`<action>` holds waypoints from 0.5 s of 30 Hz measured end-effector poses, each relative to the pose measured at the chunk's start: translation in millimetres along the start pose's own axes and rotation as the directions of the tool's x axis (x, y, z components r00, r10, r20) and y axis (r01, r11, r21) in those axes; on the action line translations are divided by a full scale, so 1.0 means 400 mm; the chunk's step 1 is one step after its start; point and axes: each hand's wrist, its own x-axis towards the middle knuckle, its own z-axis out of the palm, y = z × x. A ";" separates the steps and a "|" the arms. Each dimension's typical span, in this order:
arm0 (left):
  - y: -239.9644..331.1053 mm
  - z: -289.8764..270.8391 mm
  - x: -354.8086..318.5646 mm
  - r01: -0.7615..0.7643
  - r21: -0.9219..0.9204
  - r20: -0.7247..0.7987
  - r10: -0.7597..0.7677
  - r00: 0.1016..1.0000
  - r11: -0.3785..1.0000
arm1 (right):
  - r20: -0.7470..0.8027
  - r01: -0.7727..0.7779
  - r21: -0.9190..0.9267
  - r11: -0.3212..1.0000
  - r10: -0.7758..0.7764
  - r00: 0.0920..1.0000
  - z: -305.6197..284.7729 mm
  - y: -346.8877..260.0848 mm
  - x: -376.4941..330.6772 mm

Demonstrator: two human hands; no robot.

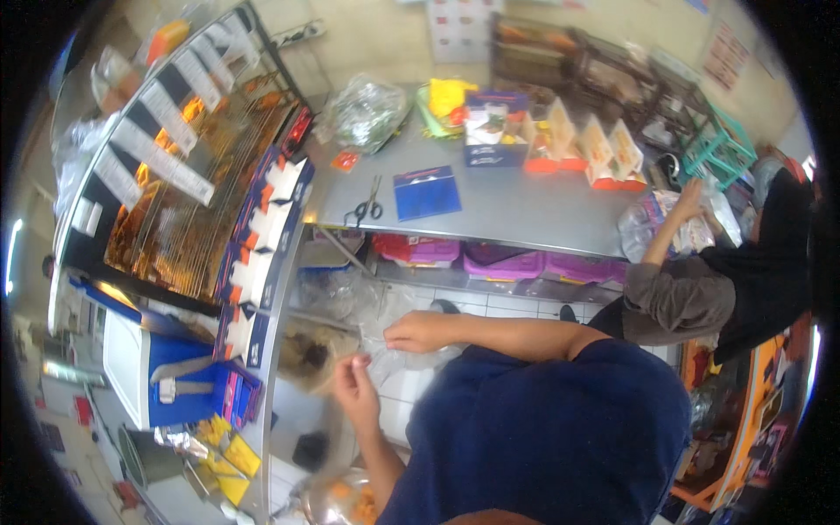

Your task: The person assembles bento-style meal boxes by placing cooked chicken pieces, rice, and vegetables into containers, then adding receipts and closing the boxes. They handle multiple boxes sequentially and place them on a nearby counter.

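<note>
My right hand (418,332) reaches leftward in front of my body with its fingers curled together. Just left of it and a little lower, my left hand (355,381) is raised, thumb and fingertips close together. A small gap lies between the two hands. Whatever their fingers may hold is too small or too see-through to make out. Behind them, below counter height, hangs crumpled clear plastic (346,293). A cloudy plastic bag with something dark in it (306,354) is beside my left hand.
A steel counter (542,206) holds scissors (371,203), a blue flat packet (427,192) and open food boxes (626,162). Left stands a lit warming cabinet (175,236) fronted by a row of boxes (262,254). A metal bowl (328,499) is low. Another person (700,280) works at right.
</note>
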 end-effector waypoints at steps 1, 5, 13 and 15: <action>-0.009 0.016 -0.002 0.005 -0.016 0.001 -0.005 1.000 1.000 | 0.012 -0.012 -0.009 1.000 0.012 1.000 0.002 -0.010 0.013; -0.154 0.067 -0.030 0.120 -0.274 -0.053 -0.139 0.989 0.954 | -0.021 -0.157 -0.084 0.984 0.155 0.988 0.000 -0.038 0.036; -0.124 0.104 -0.001 0.102 -0.071 -0.052 -0.106 0.993 0.992 | -0.365 -0.277 -0.018 0.961 0.251 0.896 -0.004 -0.026 0.011; -0.128 0.099 0.014 0.230 -0.021 0.134 -0.225 0.965 0.973 | -0.395 -0.299 -0.010 0.954 0.271 0.878 -0.007 -0.028 0.007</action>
